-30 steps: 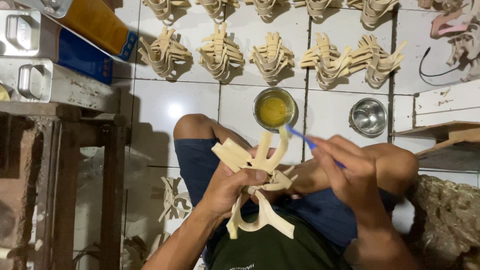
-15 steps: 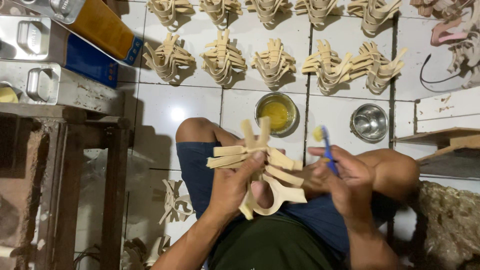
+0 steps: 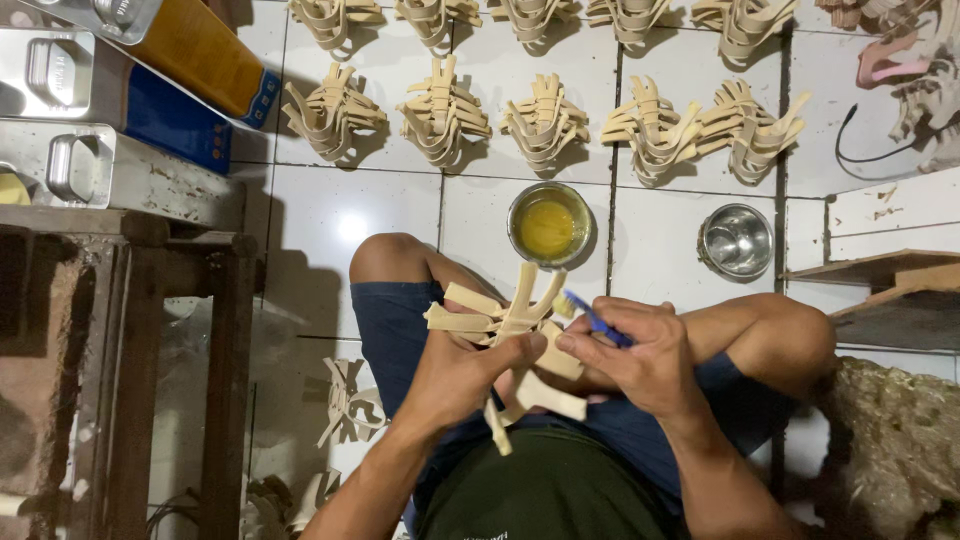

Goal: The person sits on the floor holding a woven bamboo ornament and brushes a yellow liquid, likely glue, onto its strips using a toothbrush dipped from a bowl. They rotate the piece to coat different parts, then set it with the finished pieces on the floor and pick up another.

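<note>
Head view: left hand (image 3: 455, 375) grips a strip bundle (image 3: 510, 335) over the lap; right hand (image 3: 640, 360) pinches a blue brush (image 3: 590, 315) touching it. Beyond, a glue bowl (image 3: 548, 225) and steel bowl (image 3: 737, 240) sit on the floor (image 3: 380, 215).

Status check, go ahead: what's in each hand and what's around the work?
Left hand grips wooden strip piece. Right hand holds blue brush against it. Bowl of yellow glue and empty steel bowl on the floor ahead; nothing blocking.

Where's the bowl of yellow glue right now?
The bowl of yellow glue sits on the white tiled floor, just beyond the knees, left of the empty steel bowl.
</note>
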The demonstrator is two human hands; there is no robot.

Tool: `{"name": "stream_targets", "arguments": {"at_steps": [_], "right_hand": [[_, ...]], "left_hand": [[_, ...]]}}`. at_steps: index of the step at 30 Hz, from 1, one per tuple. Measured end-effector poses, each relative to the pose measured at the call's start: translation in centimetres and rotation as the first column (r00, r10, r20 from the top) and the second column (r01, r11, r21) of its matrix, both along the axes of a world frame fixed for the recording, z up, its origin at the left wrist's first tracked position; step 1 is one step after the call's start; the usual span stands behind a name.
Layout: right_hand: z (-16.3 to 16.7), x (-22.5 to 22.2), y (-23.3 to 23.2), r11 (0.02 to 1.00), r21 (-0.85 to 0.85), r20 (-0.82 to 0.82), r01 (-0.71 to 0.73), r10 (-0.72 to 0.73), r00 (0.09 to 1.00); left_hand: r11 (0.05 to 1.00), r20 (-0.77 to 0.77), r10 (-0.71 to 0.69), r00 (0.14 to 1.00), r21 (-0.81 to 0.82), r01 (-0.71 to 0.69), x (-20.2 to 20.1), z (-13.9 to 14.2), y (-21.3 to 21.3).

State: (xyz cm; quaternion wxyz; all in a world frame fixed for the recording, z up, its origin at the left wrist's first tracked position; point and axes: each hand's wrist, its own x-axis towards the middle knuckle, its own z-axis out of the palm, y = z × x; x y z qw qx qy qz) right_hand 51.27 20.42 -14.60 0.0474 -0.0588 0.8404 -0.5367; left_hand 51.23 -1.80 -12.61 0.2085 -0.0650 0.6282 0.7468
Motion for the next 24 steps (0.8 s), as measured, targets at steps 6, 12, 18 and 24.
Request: {"name": "stream_targets", "arguments": {"at_steps": [6,12,18,24], "right_hand": [[-2.1,0.2,0.0,0.912,-0.398,0.116,0.101,-0.059,0.991],[-0.5,1.2,0.9,0.960,-0.248,-0.019,0.130,-0.139,0.990],[0.5,1.2,0.6,0.993,0.000,-0.267,0.114,-0.110,0.957],[1.4,1.3,0.3,0.973,0.068,-0.318,0.222,-0.189,0.929]], "left_hand": [[0.952,0.123,0.182,0.976,0.227,-0.206,0.1,-0.4,0.7],[0.820,0.140,0.403,0.905,0.385,-0.424,-0.2,-1.1,1.3],[0.820,0.115,0.392,0.913,0.406,-0.403,-0.1,-0.7,1.9],[0.816,0.133,0.380,0.915,0.418,-0.399,0.0,-0.1,1.9]]}}
